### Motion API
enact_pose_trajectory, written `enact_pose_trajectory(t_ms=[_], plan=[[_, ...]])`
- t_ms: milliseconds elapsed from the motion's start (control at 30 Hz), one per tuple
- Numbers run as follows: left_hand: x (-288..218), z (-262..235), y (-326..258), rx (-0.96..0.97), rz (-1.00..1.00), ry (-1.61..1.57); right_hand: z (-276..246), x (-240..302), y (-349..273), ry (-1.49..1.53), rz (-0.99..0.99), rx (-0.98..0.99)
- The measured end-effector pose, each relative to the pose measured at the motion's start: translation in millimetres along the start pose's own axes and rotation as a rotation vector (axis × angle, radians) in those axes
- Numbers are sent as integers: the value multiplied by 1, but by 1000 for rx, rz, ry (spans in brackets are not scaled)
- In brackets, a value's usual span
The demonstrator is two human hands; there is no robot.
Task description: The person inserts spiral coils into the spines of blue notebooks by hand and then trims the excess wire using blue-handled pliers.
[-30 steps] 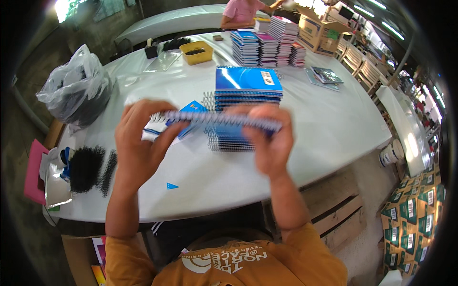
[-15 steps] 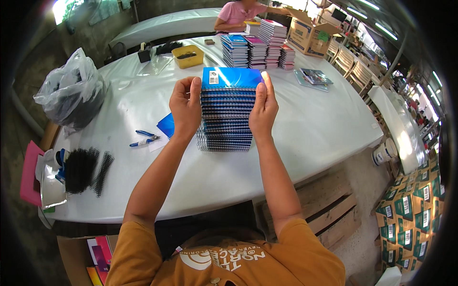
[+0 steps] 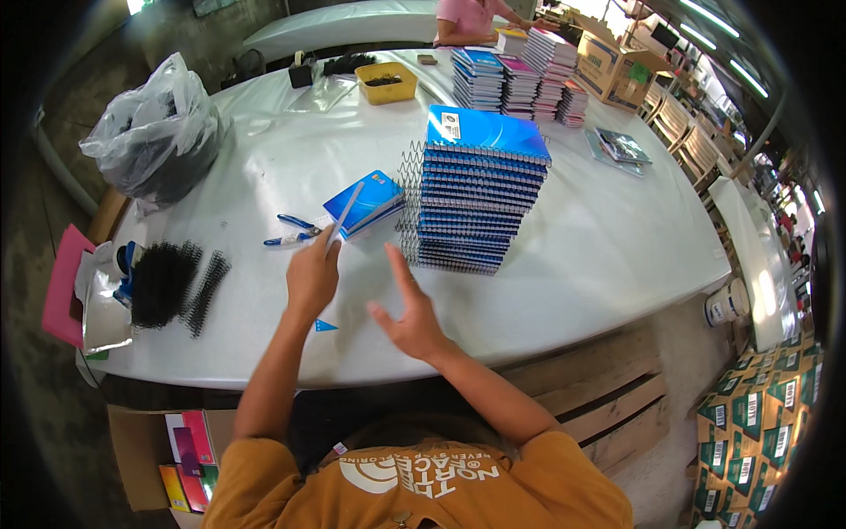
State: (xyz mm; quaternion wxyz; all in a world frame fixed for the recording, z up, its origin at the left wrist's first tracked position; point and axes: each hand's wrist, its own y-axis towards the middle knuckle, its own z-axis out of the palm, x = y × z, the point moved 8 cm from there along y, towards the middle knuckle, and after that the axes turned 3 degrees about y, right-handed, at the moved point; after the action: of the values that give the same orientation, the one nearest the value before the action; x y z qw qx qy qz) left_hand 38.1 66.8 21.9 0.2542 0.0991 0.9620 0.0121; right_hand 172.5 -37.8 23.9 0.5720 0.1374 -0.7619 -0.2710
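Note:
My left hand (image 3: 313,275) is pinched on a thin pale strip, perhaps a sheet or cover seen edge-on. Behind the strip lies a small pile of blue notebooks (image 3: 377,189), with blue-handled pliers (image 3: 293,231) just left of it. My right hand (image 3: 412,316) holds nothing; its fingers are apart above the table. Beyond it rises a tall stack of blue spiral notebooks (image 3: 480,207), with wire coils sticking out at its left side. A small blue triangle (image 3: 324,325) shows beside my left wrist; I cannot tell whether it belongs to the strip.
Black spiral coils (image 3: 167,284) lie at the left, below a plastic bag (image 3: 157,141). A yellow tub (image 3: 388,84) and notebook stacks (image 3: 520,79) stand farther back. Across the table is a person in pink (image 3: 471,22). A cardboard box (image 3: 617,66) sits at far right.
Both hands have let go of the tall notebook stack, which now stands on the table. My left hand has moved down-left and pinches the pale strip. The view has shifted.

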Motion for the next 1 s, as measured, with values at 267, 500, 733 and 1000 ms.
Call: enact_pose_trajectory(t_ms=[267, 500, 733, 1000], plan=[[71, -55, -88, -482, 19, -871, 70, 3, 34, 460, 12, 214], [109, 16, -56, -159, -53, -846, 64, -41, 39, 681, 83, 218], [183, -80, -20, -434, -79, 614, 84, -58, 23, 579, 295, 477], [224, -126, -11, -373, -44, 544, 78, -50, 32, 523, 188, 463]])
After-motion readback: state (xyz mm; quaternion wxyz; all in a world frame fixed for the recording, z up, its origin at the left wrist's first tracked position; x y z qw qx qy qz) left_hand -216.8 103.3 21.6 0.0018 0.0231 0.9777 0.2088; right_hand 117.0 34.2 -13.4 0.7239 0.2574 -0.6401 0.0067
